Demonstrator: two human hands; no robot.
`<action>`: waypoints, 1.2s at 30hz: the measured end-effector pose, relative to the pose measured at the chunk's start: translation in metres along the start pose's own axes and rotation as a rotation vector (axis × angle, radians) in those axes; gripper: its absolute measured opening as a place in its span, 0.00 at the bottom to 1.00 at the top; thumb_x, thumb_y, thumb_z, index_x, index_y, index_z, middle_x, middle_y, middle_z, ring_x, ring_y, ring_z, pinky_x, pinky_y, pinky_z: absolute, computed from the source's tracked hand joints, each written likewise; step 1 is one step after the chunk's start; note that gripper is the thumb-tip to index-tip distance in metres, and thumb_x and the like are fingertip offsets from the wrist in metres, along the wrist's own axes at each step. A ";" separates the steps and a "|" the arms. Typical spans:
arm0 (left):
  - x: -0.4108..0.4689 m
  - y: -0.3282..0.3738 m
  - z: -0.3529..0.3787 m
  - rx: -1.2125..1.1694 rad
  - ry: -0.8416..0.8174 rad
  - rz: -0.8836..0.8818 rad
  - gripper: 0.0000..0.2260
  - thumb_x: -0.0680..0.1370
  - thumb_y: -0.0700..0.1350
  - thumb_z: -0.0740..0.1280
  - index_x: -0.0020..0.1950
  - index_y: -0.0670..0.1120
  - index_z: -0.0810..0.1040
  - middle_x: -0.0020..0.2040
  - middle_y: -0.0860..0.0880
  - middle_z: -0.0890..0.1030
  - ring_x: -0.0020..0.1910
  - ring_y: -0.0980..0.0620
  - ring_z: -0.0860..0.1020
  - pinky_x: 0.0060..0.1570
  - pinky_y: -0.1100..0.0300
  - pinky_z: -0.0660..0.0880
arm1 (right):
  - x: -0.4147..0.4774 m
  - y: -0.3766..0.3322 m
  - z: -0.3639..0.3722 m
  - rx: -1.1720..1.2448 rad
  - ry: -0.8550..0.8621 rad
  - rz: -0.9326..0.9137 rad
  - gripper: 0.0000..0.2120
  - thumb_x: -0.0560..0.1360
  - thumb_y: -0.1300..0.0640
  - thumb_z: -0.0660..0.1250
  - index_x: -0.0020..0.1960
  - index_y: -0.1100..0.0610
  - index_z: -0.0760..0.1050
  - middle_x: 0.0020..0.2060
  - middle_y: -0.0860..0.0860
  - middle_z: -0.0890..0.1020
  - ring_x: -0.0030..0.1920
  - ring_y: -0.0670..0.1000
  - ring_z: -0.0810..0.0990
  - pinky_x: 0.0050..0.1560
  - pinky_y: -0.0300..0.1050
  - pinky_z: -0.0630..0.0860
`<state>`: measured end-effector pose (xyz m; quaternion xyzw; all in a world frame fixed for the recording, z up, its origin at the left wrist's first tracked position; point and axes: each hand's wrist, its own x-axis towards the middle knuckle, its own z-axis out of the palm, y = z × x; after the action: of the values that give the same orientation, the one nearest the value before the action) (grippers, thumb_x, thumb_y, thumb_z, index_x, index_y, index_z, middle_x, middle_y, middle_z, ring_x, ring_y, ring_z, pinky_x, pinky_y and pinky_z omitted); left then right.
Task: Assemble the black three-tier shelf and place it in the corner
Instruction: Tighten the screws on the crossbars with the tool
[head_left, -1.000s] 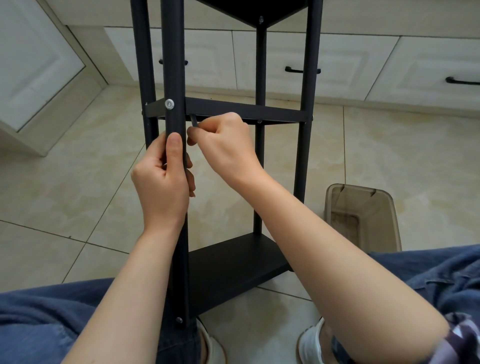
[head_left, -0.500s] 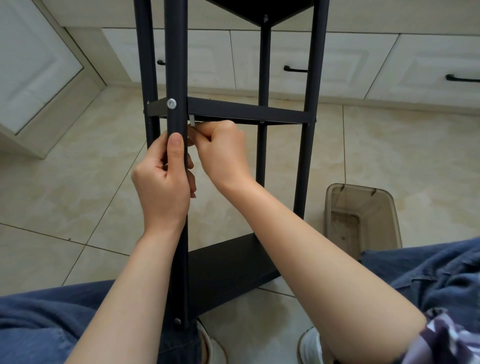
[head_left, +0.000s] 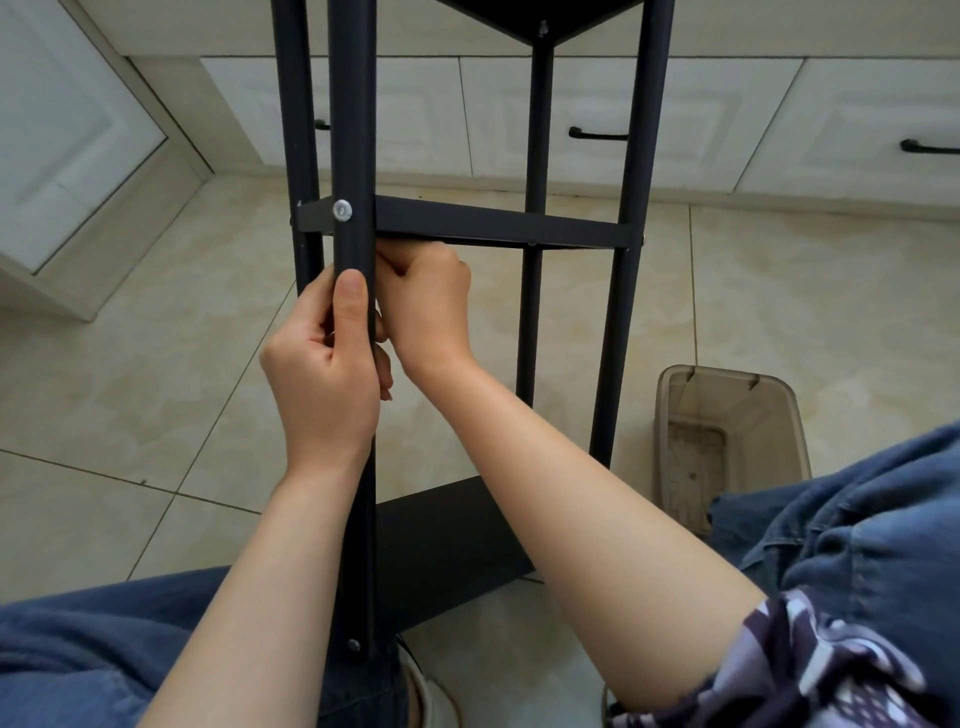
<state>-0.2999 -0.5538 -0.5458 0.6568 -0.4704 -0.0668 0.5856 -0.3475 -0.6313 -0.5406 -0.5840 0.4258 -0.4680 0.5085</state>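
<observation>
1. The shelf is standing upright on the floor between the person's knees. It is not in any corner yet.
2. All three tiers are sitting in the frame: the top tier, the middle tier and the bottom tier. Assembly is looking nearly finished.
3. A silver screw is showing through the front post at the middle tier, and a darker screw is showing near the post's foot.
4. The left hand is gripping the front post, thumb lying along it, and seems to be steadying the frame.
5. The right hand is working just under the middle tier beside that post, fingers curled. I cannot tell whether it is pinching a tool or a fastener, as the post and tier are hiding it.
6. What is likely remaining: finishing this joint, checking the other joints, then carrying the shelf to the corner.
7. The legs are crowding the near side, and a plastic bin is standing just beside the right rear post.
8. The cabinets are closing off the far side, while the floor to the left is offering the widest room for lifting the shelf away.
</observation>
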 end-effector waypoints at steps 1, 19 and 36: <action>0.000 0.000 0.000 0.000 0.000 -0.002 0.14 0.86 0.50 0.58 0.46 0.46 0.76 0.30 0.46 0.74 0.24 0.48 0.75 0.24 0.58 0.70 | 0.000 0.000 0.000 -0.009 -0.010 -0.003 0.13 0.78 0.63 0.65 0.36 0.64 0.80 0.28 0.55 0.81 0.30 0.56 0.77 0.36 0.50 0.76; 0.000 0.005 0.003 -0.020 0.010 -0.007 0.14 0.86 0.52 0.58 0.41 0.54 0.74 0.32 0.49 0.76 0.23 0.50 0.74 0.23 0.60 0.68 | -0.006 -0.002 -0.036 -0.270 -0.192 0.004 0.12 0.78 0.58 0.62 0.42 0.58 0.83 0.35 0.52 0.82 0.42 0.55 0.79 0.43 0.51 0.77; -0.001 0.003 0.002 -0.017 0.010 -0.011 0.13 0.85 0.53 0.58 0.46 0.49 0.76 0.32 0.52 0.76 0.24 0.50 0.75 0.23 0.62 0.69 | -0.006 -0.016 -0.037 -0.217 -0.172 -0.032 0.13 0.78 0.61 0.63 0.40 0.63 0.83 0.32 0.59 0.81 0.39 0.59 0.79 0.43 0.55 0.78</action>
<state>-0.3040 -0.5540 -0.5443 0.6549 -0.4632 -0.0708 0.5930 -0.3848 -0.6306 -0.5238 -0.6802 0.4193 -0.3757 0.4695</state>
